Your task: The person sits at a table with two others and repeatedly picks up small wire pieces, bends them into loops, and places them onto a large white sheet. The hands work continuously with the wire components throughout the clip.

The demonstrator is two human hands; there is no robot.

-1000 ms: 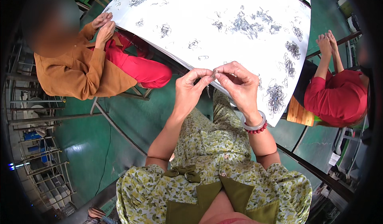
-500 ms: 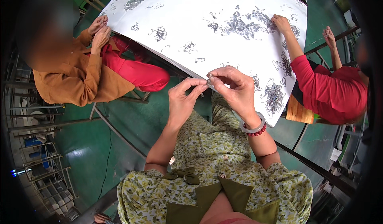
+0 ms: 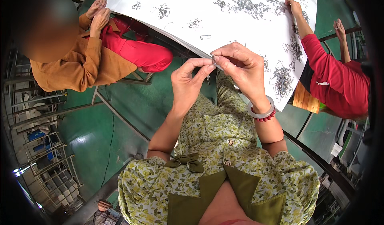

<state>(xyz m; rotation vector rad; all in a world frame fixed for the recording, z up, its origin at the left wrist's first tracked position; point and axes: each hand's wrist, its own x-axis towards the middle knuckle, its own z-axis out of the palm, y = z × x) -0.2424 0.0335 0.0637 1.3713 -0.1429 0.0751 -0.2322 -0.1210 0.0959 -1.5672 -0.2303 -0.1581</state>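
Beside the right edge of the table (image 3: 244, 32), a co-worker's red top (image 3: 340, 81) is showing one small white mark (image 3: 322, 83), too small to tell as letter or sign, while no text, label or number is appearing readably anywhere.

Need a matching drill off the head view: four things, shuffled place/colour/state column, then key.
Column 1
1. small metal piece
2. bead bracelet
3. tabletop
4. fabric bow

Column 2
A. white, strewn with bent wire pieces
B. olive green, on the floral clothing
C. pinched between left hand and right hand, mostly hidden
D. red, worn beside the pale bangle

Pairs: 1-C; 2-D; 3-A; 4-B
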